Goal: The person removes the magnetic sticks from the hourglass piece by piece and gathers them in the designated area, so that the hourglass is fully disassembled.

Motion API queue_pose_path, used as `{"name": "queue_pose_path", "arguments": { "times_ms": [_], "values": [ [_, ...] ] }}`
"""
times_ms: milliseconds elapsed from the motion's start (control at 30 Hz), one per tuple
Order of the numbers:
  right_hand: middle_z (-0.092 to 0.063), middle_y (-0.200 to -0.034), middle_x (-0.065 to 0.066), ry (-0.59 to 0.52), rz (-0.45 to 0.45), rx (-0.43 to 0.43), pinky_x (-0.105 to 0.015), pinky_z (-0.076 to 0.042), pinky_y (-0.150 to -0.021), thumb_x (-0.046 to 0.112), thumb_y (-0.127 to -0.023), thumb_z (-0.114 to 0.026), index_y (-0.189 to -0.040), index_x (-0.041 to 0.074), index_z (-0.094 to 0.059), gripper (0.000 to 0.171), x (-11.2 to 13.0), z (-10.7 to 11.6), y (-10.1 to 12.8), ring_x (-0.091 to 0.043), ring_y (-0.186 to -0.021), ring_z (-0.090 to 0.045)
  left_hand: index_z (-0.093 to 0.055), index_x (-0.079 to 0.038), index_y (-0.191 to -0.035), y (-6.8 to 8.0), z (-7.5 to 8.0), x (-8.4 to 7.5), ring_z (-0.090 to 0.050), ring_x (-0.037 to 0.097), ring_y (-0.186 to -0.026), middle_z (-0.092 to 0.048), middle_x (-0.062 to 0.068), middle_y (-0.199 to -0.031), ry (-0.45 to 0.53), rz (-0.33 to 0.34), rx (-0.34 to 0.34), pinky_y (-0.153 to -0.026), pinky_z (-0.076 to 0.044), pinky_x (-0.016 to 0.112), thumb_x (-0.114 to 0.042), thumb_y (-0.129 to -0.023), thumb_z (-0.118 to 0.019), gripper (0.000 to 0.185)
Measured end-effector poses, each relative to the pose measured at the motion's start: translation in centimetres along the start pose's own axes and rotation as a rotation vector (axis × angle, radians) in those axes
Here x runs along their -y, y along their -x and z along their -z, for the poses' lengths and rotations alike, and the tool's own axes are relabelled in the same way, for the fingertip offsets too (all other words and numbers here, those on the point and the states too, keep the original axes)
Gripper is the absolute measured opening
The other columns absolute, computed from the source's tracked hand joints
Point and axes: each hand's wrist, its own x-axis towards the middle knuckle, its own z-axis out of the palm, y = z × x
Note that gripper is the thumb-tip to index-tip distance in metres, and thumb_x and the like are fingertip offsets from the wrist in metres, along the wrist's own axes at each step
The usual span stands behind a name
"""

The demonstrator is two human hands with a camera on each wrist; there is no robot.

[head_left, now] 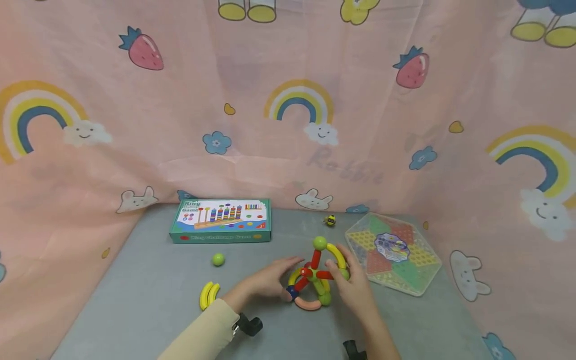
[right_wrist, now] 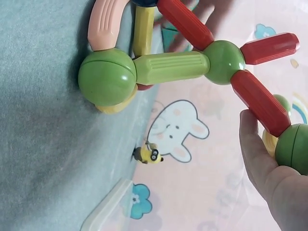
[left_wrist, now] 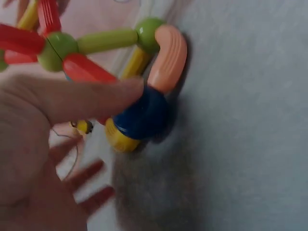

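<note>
Hands: two, the left hand (head_left: 270,282) and the right hand (head_left: 353,285)
Rod-and-ball structure (head_left: 317,275): one, centre of the frame
Loose green ball (head_left: 218,259): one, left of centre
Loose yellow curved pieces (head_left: 208,295): two, side by side, lower left
Ring game box (head_left: 221,220): one
Hexagonal checkers board (head_left: 392,252): one, right of centre
Small yellow figure (head_left: 330,220): one

A stick-and-ball frame (head_left: 317,277) stands upright on the grey bench (head_left: 148,305), at about six o'clock: red, green and yellow rods joined by green balls, a peach curved piece and dark blue joint at its base.
</note>
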Motion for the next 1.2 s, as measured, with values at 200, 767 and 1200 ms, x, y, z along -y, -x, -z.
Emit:
{"name": "queue_pose_path", "arguments": {
  "times_ms": [200,767,1200],
  "values": [
    [-0.041,-0.157,-0.015,-0.027,-0.004,0.004,-0.057,-0.042,-0.109,0.052,-0.099,-0.058,-0.154,0.016,-0.039,0.068,-0.1,0.0,-0.1,-0.035,-0.138,-0.046,-0.037,-0.043,-0.154,-2.3,-0.1,0.1,-0.035,0.019,-0.146,-0.036,-0.013,-0.160,0.049,-0.059,0.143,-0.118,-0.032,0.053,-0.004,-0.074,-0.087,0.101],
    [-0.063,-0.133,-0.013,-0.056,-0.018,-0.028,-0.037,-0.056,-0.094,0.043,-0.100,-0.061,-0.142,0.009,-0.053,0.055,0.1,-0.2,-0.8,-0.029,-0.116,-0.065,-0.045,-0.031,-0.152,0.3,-1.7,-0.5,-0.038,0.025,-0.144,-0.040,-0.005,-0.159,-0.060,-0.026,-0.008,-0.113,-0.040,0.050,-0.032,-0.073,-0.091,0.091],
    [-0.072,-0.113,-0.009,-0.055,-0.009,-0.059,-0.027,-0.053,-0.082,0.041,-0.102,-0.058,-0.138,0.016,-0.060,0.044,0.1,-0.7,-1.8,-0.028,-0.109,-0.066,-0.043,-0.019,-0.153,1.4,-4.5,-1.8,-0.043,0.026,-0.135,-0.042,0.001,-0.156,-0.081,0.035,-0.175,-0.110,-0.043,0.048,-0.047,-0.072,-0.090,0.098]
  ]
}}
